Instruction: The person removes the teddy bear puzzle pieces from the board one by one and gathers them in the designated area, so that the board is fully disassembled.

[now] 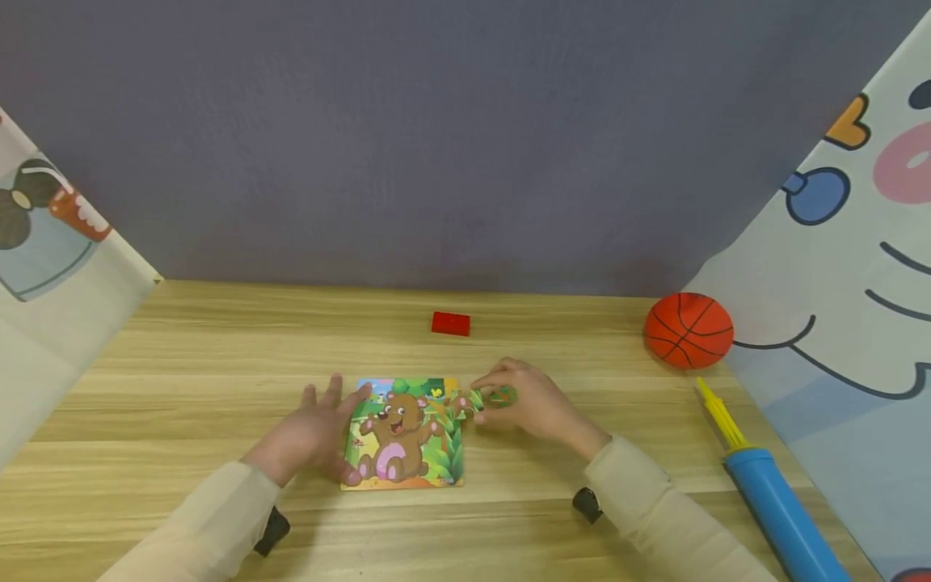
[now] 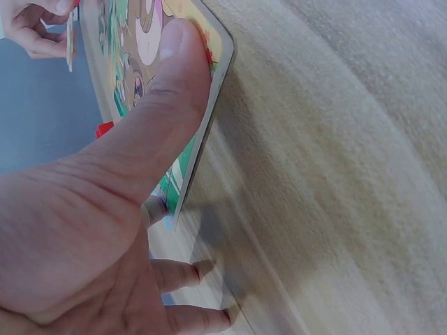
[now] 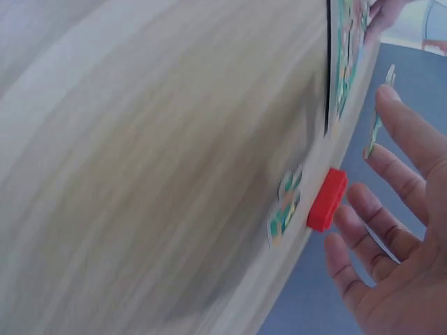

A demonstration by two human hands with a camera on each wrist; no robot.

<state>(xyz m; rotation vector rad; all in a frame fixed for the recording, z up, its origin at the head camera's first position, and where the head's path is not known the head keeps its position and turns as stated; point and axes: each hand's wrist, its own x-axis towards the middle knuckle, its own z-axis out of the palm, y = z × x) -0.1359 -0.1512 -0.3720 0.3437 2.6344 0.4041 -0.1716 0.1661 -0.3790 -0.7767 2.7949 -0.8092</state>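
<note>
A bear picture puzzle (image 1: 393,440) lies flat on the wooden table. My left hand (image 1: 313,432) rests at its left side, fingers spread; in the left wrist view the thumb (image 2: 185,70) presses on the puzzle's corner while other fingers touch the tabletop. Right of the puzzle, my right hand (image 1: 534,400) pinches a thin puzzle piece (image 1: 461,403) between thumb and index finger, raised above the table. In the right wrist view this piece (image 3: 378,122) shows edge-on. A second loose piece (image 3: 285,209) lies on the table below that hand, partly covered by it in the head view.
Behind the puzzle sits a red block (image 1: 451,324). At the far right are a red basketball-patterned ball (image 1: 688,331) and a blue pump (image 1: 785,513) with a yellow nozzle. A grey wall closes the back; printed white panels (image 1: 836,323) stand at both sides.
</note>
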